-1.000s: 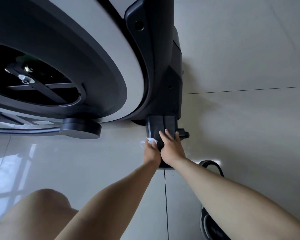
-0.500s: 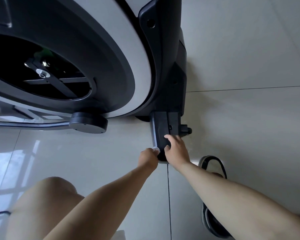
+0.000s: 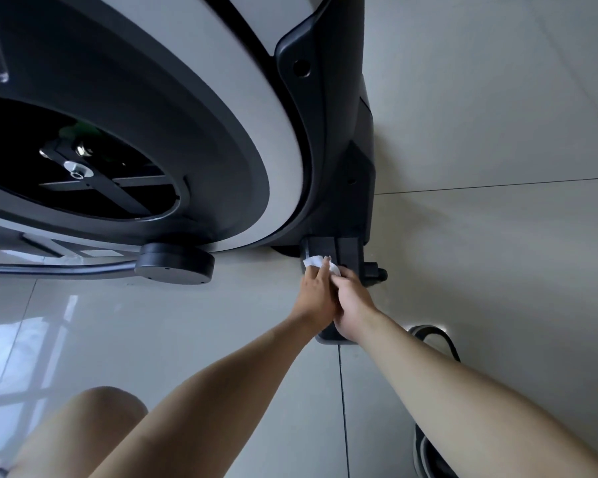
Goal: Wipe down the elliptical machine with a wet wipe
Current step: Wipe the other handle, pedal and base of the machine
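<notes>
Head camera: the left hand [image 3: 316, 293], fingers outstretched, presses a white wet wipe [image 3: 316, 262] onto the black-and-white elliptical machine's [image 3: 328, 150] black plastic base foot [image 3: 349, 250]. Beside it, touching, the right hand [image 3: 353, 300] rests on that foot; its grip is unclear.

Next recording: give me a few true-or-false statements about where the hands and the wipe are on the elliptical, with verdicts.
1. The wet wipe lies against the black base bar at the bottom of the machine. True.
2. Only one hand is at the machine. False: the left hand and the right hand are both at the base bar, side by side.
3. The wipe is pressed against the white wheel cover. False: it is under the left hand's fingers, on the base bar.
4. A dark shoe shows on the floor beside the right forearm. True.
</notes>
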Demonstrator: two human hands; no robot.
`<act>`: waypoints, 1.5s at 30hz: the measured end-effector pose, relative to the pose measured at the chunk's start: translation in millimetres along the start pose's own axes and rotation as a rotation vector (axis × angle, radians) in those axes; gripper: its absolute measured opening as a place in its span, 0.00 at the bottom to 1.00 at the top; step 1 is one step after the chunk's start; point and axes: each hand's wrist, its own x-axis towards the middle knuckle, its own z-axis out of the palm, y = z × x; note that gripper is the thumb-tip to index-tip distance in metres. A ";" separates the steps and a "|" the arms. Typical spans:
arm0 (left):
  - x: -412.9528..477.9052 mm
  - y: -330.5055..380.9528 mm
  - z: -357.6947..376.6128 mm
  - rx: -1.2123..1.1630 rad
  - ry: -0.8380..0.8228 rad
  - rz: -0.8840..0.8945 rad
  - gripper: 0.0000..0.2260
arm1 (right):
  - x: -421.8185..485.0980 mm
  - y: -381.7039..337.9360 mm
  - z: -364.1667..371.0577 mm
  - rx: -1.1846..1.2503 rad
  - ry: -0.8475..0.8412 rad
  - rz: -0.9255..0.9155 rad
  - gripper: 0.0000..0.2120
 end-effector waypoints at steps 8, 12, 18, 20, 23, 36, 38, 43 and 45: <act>13.8 14.3 -7.1 0.043 -0.041 0.020 0.38 | 19.7 -30.6 1.0 -0.060 0.067 0.158 0.08; 14.5 9.7 -9.5 0.049 -0.024 0.120 0.38 | 32.1 -39.1 -3.7 -0.326 0.263 -0.139 0.08; 17.1 7.1 -20.7 0.228 0.057 0.166 0.28 | 52.4 -36.5 -13.8 -1.047 0.270 -0.698 0.11; 16.8 14.3 -23.1 0.293 0.027 0.175 0.28 | 54.2 -33.4 -13.3 -1.149 0.191 -0.729 0.10; 24.4 14.2 -18.1 0.340 0.001 0.119 0.30 | 49.9 -28.0 -30.2 -1.200 0.124 -0.746 0.09; 21.1 10.2 2.1 0.471 -0.026 0.039 0.41 | 39.5 -41.5 -60.3 -1.294 0.184 -0.671 0.09; 23.3 16.2 3.6 0.529 -0.039 0.040 0.42 | 38.5 -39.6 -70.0 -1.226 0.254 -0.681 0.09; 26.3 16.7 2.0 0.575 -0.055 0.034 0.40 | 47.4 -25.9 -75.4 -1.258 0.216 -0.726 0.20; 26.3 13.8 0.8 0.565 -0.049 0.039 0.38 | 51.4 -26.8 -71.0 -1.285 0.182 -0.745 0.26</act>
